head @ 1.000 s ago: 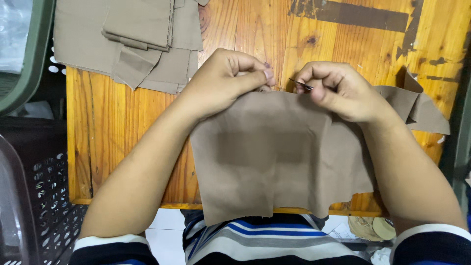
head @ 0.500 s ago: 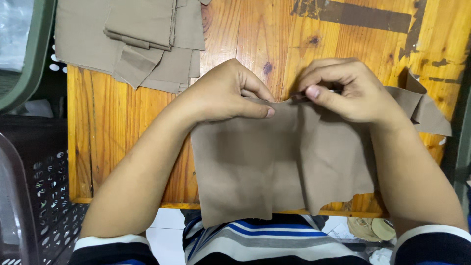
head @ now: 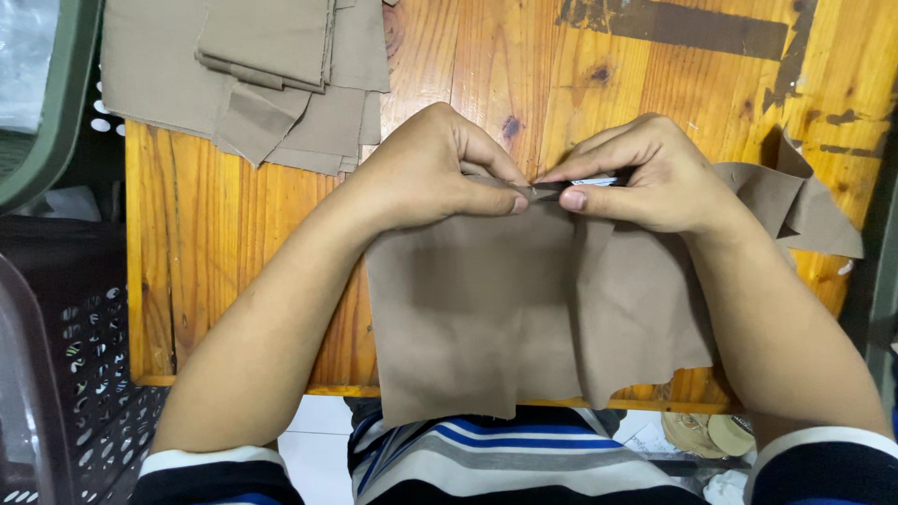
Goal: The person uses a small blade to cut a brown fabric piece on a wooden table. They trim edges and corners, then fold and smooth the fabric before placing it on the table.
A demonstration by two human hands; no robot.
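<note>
A brown piece of fabric (head: 496, 318) lies on the wooden table (head: 234, 252) and hangs over its near edge. My left hand (head: 426, 168) pinches the fabric's top edge between thumb and fingers. My right hand (head: 645, 178) pinches the same edge right beside it and also holds a small thin metal tool (head: 585, 183), mostly hidden by the fingers. The fingertips of both hands meet at the middle of the top edge. A vertical fold runs down the fabric below my right hand.
A stack of folded brown fabric pieces (head: 253, 75) sits at the table's far left. A dark perforated plastic basket (head: 65, 374) stands left of the table. More brown fabric (head: 795, 201) bunches at the right edge. A striped shirt (head: 496, 458) shows below.
Both hands have shifted slightly along the fabric's top edge and their fingertips have closed together; a fold has formed below my right hand.
</note>
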